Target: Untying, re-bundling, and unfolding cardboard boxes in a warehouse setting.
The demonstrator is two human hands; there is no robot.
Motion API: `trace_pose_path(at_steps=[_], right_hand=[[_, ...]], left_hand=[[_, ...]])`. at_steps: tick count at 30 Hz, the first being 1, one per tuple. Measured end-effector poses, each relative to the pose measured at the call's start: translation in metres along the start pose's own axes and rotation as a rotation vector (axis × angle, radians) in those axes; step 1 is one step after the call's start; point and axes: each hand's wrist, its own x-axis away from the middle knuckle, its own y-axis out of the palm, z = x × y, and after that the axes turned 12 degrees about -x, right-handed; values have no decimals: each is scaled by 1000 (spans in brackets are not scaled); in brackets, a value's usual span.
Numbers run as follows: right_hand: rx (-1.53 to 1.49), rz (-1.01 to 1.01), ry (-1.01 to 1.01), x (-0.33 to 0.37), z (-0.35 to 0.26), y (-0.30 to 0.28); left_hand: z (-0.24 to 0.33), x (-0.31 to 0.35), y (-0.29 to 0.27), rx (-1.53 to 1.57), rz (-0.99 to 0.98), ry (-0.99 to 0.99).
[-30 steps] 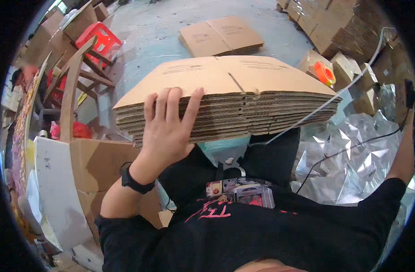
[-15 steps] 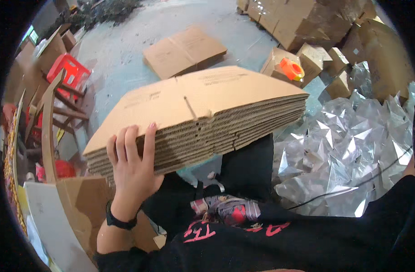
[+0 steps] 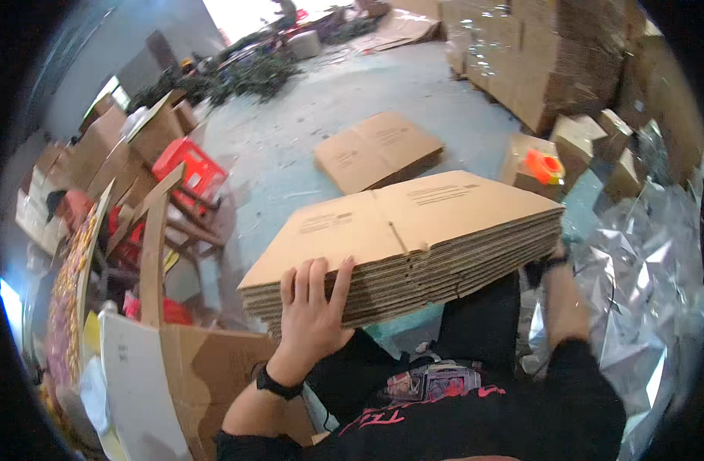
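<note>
The left hand [image 3: 312,311], fingers bent and a bit apart, has hold of the near edge of a tilted cardboard stack [image 3: 413,219] over the legs [image 3: 481,323], while the right hand [image 3: 557,252] is mostly hidden by its right end, so I can't tell how open it is. If one side dips, sheets could slide out. A red stool [image 3: 189,167] is at left, then a flat pile [image 3: 379,146] on the grey floor [image 3: 352,96], then shiny silver wrap [image 3: 628,284].
</note>
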Motion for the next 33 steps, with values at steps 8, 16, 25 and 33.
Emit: trace_pose_path(at_steps=[8, 16, 25, 33], right_hand=[[-8, -85, 284, 59, -59, -30], [221, -182, 286, 82, -56, 94], [197, -279, 335, 100, -22, 127], [260, -360, 436, 101, 6, 143]], left_hand=[[-55, -23, -6, -13, -174, 58], [-122, -18, 32, -116, -457, 39], [-165, 28, 56, -270, -622, -239], [-176, 38, 67, -269, -719, -407]])
